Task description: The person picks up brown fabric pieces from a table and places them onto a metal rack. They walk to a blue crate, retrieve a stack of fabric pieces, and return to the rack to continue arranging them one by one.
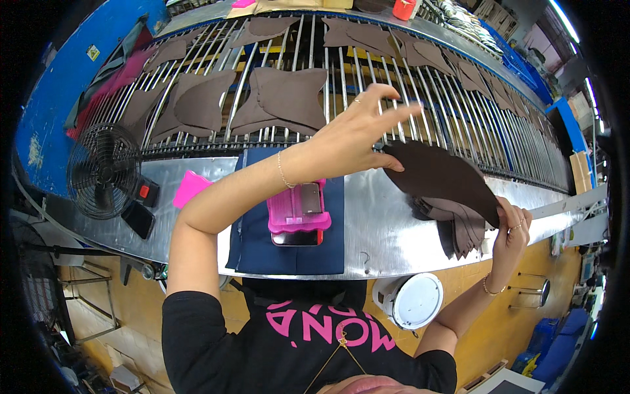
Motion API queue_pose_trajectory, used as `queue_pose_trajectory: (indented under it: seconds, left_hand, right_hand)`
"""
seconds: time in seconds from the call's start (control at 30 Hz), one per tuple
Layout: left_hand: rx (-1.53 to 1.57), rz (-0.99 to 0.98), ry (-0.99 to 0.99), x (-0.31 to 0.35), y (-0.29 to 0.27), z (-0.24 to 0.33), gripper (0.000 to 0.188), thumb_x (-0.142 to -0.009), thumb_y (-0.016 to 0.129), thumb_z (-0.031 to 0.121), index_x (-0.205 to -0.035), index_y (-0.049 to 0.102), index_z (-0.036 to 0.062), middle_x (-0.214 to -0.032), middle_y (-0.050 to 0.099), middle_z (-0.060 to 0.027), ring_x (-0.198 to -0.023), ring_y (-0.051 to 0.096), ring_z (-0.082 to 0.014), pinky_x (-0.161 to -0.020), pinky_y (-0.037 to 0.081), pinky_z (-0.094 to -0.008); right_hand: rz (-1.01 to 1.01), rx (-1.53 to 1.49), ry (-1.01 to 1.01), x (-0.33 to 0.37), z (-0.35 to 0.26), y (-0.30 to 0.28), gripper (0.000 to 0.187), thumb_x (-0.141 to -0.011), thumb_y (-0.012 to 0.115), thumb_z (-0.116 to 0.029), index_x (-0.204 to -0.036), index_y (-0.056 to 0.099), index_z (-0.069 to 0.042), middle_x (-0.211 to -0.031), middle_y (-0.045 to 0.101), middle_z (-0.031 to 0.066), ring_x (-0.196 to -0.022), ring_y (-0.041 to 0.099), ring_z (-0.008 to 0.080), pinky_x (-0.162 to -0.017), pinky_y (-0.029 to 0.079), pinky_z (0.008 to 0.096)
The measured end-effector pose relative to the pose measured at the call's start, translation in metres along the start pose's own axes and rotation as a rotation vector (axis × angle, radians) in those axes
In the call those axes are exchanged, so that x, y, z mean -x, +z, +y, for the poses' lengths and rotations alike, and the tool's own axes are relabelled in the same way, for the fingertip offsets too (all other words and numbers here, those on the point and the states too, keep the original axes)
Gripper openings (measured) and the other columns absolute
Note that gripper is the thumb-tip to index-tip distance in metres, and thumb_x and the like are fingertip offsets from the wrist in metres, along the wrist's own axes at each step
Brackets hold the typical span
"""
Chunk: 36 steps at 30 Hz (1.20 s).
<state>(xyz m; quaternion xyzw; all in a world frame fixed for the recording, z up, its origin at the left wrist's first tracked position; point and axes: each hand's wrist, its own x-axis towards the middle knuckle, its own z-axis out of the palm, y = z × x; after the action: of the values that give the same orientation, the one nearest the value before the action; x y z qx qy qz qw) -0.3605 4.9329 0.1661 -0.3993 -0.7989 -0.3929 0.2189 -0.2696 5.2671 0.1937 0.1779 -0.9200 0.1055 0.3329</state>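
Observation:
A dark brown curved cut piece, like leather or fabric (446, 178), spans the space between my two hands over the metal table. My right hand (512, 233) pinches its near right end, fingers closed. At its far left end, my left hand (364, 134) has fingers spread apart, with the thumb at the piece's edge. Beneath the held piece lies a pile of similar brown pieces (462, 230) with fanned, jagged ends. Beyond my hands, more brown pieces (289, 95) rest in rows on a rack of metal bars (338, 85).
Below my left forearm, a pink plastic tray (298, 220) sits on dark blue cloth (321, 256). A black fan (105, 171) and a dark phone-like slab (138, 220) are at the left. A white-lidded bucket (418, 301) stands below the table edge (374, 246).

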Motion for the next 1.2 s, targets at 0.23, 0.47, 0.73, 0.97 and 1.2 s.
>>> queue_pose_trajectory:
  seconds: [0.23,0.47,0.73,0.97,1.2]
  left_hand:
    - [-0.029,-0.032,-0.247,0.010,-0.016,-0.051,0.017,-0.087,0.063,0.012,-0.098,0.062,0.0000,-0.065,0.060,-0.0165,-0.064,0.062,-0.0312,-0.057,0.049,-0.0348]
    - [0.860,0.569,-0.840,0.077,-0.067,-0.170,0.035,-0.097,0.044,0.005,-0.132,0.036,0.0046,-0.107,0.054,-0.0122,-0.068,0.064,-0.0182,-0.057,0.059,-0.0287]
    - [0.905,1.293,-0.819,0.130,-0.086,-0.350,0.051,-0.089,0.033,-0.011,-0.136,0.022,0.0058,-0.124,0.044,-0.0194,-0.076,0.065,-0.0359,-0.067,0.062,-0.0424]
    - [0.903,1.501,-0.893,0.145,-0.070,-0.431,0.066,-0.081,0.033,-0.015,-0.140,0.013,0.0058,-0.128,0.039,-0.0235,-0.076,0.066,-0.0389,-0.066,0.063,-0.0438]
    - [1.083,1.280,-1.079,0.182,-0.084,-0.448,0.031,-0.096,0.054,0.025,-0.101,0.043,-0.0037,-0.095,0.062,-0.0247,-0.081,0.067,-0.0357,-0.069,0.062,-0.0367]
  right_hand:
    - [0.148,0.145,-0.111,-0.059,-0.029,0.048,0.022,-0.086,0.064,-0.007,-0.108,0.067,-0.009,-0.089,0.068,0.0036,-0.081,0.058,0.0146,-0.089,0.036,0.0318]
    - [0.325,-0.187,0.356,-0.045,-0.007,0.096,0.031,-0.093,0.060,-0.012,-0.124,0.059,-0.009,-0.091,0.066,0.0030,-0.088,0.057,0.0178,-0.087,0.042,0.0342]
    - [0.027,-0.033,0.464,-0.006,0.013,0.108,0.034,-0.093,0.056,-0.013,-0.127,0.055,-0.009,-0.083,0.062,0.0048,-0.080,0.052,0.0192,-0.089,0.036,0.0355]
    - [-0.105,0.043,0.603,0.014,0.025,0.095,0.032,-0.095,0.051,-0.013,-0.126,0.055,-0.010,-0.084,0.062,0.0062,-0.084,0.046,0.0222,-0.088,0.036,0.0368]
    - [-0.168,0.092,0.671,0.016,0.032,0.099,0.028,-0.096,0.049,-0.013,-0.123,0.056,-0.009,-0.082,0.062,0.0120,-0.080,0.049,0.0280,-0.083,0.040,0.0375]
